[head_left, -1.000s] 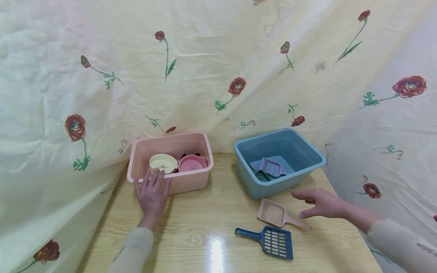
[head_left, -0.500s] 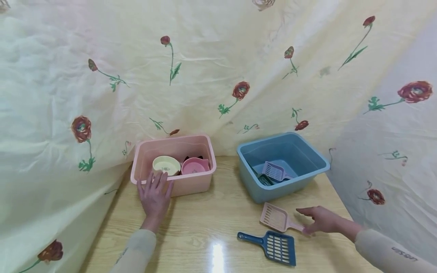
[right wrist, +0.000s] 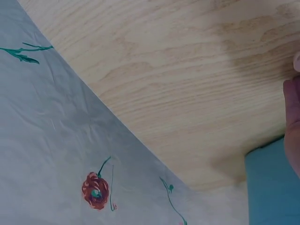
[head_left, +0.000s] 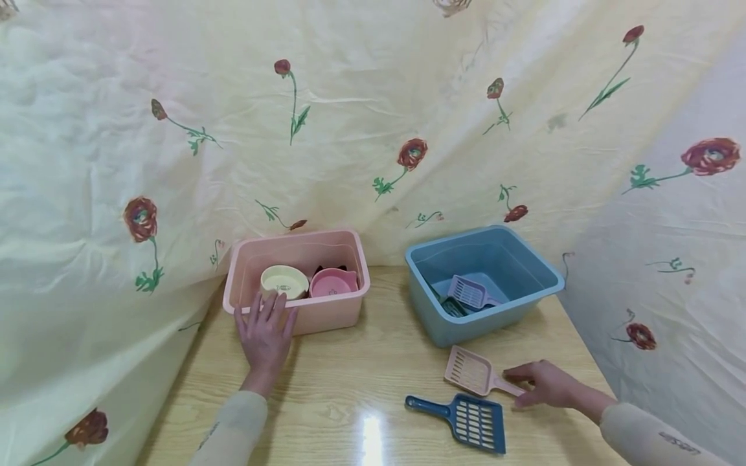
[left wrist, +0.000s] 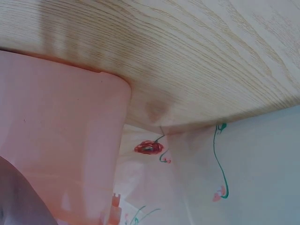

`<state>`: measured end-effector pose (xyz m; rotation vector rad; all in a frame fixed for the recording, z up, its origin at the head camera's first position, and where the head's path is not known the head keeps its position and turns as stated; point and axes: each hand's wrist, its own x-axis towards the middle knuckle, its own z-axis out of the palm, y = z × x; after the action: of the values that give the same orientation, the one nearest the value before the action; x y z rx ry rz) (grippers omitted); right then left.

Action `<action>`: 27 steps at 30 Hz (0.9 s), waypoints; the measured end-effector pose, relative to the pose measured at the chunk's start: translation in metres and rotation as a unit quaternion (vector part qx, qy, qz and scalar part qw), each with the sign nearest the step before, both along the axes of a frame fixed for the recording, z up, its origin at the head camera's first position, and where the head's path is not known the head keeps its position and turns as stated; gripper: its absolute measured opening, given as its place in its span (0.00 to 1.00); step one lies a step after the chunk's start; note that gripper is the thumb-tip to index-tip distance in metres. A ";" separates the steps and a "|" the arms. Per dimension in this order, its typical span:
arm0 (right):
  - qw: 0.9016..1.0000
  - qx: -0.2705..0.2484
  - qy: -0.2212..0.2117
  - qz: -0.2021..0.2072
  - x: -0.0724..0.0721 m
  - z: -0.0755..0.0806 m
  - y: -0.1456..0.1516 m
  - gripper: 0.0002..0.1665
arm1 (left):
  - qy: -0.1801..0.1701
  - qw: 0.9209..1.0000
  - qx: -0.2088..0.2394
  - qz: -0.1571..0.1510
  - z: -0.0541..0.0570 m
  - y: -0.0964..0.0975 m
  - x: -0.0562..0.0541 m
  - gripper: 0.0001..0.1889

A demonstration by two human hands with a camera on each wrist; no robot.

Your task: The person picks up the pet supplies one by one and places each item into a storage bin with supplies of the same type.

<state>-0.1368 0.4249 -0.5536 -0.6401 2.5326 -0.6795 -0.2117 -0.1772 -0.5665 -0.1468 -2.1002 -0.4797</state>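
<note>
My left hand rests at the front rim of a pink bin, fingers spread and reaching over it. Inside lie a cream bowl and a pink cat-eared bowl, with dark ears showing behind. On the right, a pink litter scoop lies on the table. My right hand is low at its handle, fingers on the far side and thumb on the near side, with a gap between them. Just in front is a dark blue litter scoop. The right wrist view catches only part of the right hand.
A blue bin stands behind the scoops. It holds a lilac scoop and a dark green scoop. Floral cloth hangs behind and at both sides of the wooden table.
My right hand has come down and toward the pink scoop's handle, its fingers drawing closer around it. The left hand stays at the pink bin's rim. The head view has shifted slightly.
</note>
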 end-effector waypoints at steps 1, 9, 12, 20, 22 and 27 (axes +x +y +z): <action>1.000 -0.007 0.003 0.002 0.000 -0.002 0.001 0.37 | 0.001 1.000 0.000 0.000 0.000 0.000 0.000 0.22; 0.999 0.013 0.038 -0.021 0.008 -0.002 -0.009 0.31 | -0.001 1.000 0.000 -0.002 0.001 0.000 0.000 0.22; 0.998 0.028 0.048 -0.032 0.009 -0.001 -0.014 0.28 | 0.000 1.000 0.002 -0.001 0.000 -0.001 0.000 0.22; 0.997 0.036 0.057 -0.037 0.008 -0.002 -0.017 0.22 | -0.010 1.000 0.005 -0.006 0.001 0.000 0.001 0.22; 0.997 0.034 0.058 -0.034 0.008 -0.001 -0.018 0.21 | -0.013 1.000 0.005 -0.008 0.001 0.000 0.001 0.22; 0.997 0.030 0.065 -0.032 0.010 0.000 -0.019 0.20 | -0.015 1.000 0.005 -0.009 0.000 -0.001 0.001 0.22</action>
<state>-0.1272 0.4054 -0.5540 -0.6023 2.6923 -0.6001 -0.2110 -0.1779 -0.5661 -0.1545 -2.1277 -0.5065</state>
